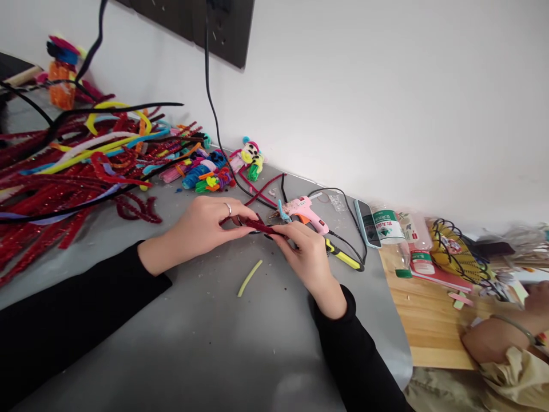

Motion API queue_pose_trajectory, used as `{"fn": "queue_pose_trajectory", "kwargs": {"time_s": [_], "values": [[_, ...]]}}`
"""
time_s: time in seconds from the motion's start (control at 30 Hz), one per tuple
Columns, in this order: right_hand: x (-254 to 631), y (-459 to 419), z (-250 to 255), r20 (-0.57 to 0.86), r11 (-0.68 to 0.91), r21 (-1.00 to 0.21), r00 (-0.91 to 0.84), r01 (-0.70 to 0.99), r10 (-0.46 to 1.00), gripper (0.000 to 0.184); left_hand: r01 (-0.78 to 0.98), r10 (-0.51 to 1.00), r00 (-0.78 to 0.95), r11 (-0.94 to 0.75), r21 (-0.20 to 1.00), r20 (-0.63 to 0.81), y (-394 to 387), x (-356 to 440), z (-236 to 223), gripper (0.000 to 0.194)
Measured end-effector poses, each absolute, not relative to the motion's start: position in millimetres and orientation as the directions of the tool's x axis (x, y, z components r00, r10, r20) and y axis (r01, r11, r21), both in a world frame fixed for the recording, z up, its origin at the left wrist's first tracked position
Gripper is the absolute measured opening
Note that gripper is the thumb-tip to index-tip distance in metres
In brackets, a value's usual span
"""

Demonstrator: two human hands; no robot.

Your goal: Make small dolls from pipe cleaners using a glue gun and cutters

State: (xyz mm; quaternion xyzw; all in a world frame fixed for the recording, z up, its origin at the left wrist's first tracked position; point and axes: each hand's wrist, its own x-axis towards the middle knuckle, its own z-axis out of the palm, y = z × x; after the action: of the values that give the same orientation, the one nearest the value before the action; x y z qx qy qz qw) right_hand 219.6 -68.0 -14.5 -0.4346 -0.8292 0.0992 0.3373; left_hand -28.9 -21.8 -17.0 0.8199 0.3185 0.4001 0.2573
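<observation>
My left hand (pixel 210 225) pinches one end of a dark red pipe cleaner (pixel 259 226), held just above the grey table. At its other end, my right hand (pixel 304 249) grips it between thumb and fingers. The piece looks folded or bunched between the fingertips; its exact shape is partly hidden. Below the hands lies a short pale green pipe cleaner (pixel 249 278). Just beyond my right hand rests a pink glue gun (pixel 309 213) with a bit of blue near its nozzle. Dark red pipe cleaners (pixel 266 189) cross behind the hands.
A large heap of pipe cleaners (pixel 86 171) covers the left side, with several fuzzy figures (pixel 206 171) beside it. A yellow cutter (pixel 343 254), a phone (pixel 368 223) and a black cable (pixel 210 91) are near. On the wooden table at right are bottles (pixel 403 252) and another person's arm (pixel 501 337).
</observation>
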Motion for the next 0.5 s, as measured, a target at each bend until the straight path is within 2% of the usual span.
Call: {"fn": "queue_pose_trajectory", "kwargs": {"time_s": [0.17,0.5], "values": [[220.1,-68.0,-13.8,0.448,0.575,-0.473,-0.38,0.667,0.809,0.019,0.359,0.785,0.437,-0.599,0.716,0.438,-21.9,-28.9,-17.2,0.02],[217.7,-66.2,-14.0,0.488,0.604,-0.443,-0.387,0.663,0.783,0.019,0.376,0.812,0.422,-0.562,0.737,0.404,-21.2,-29.3,-11.9,0.021]]}}
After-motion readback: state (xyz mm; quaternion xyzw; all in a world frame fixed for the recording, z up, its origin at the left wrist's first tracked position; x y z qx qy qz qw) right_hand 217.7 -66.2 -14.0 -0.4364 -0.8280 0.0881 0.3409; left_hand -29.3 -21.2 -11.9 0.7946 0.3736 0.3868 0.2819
